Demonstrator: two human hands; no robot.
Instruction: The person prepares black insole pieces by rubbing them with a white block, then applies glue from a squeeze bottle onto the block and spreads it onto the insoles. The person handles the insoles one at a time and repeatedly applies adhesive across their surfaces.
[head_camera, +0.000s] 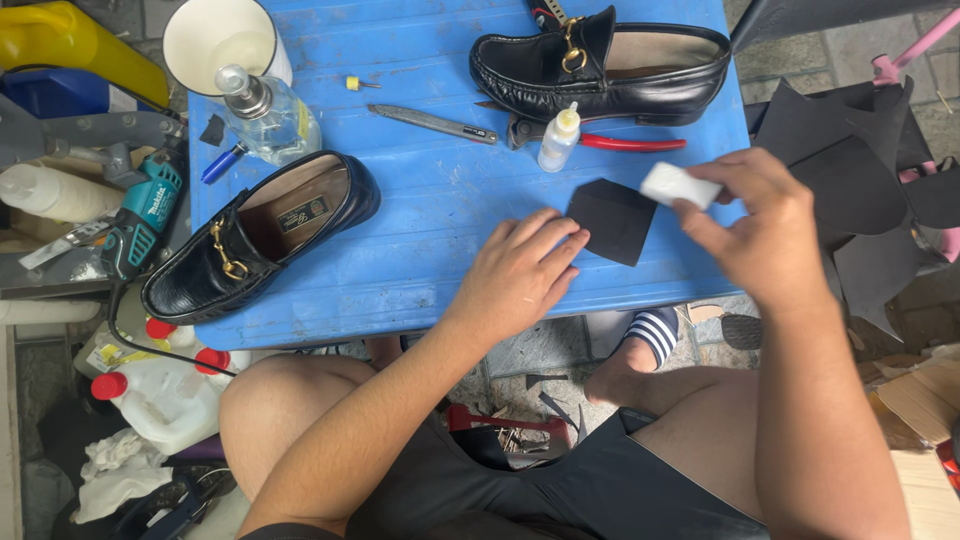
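while lying flat on the blue table below the glue bottle, black rubber piece looks thin, light, bendy; best pinned at an edge. left hand spread flat, fingertips touching its left edge. right hand pinching a small white block above it.
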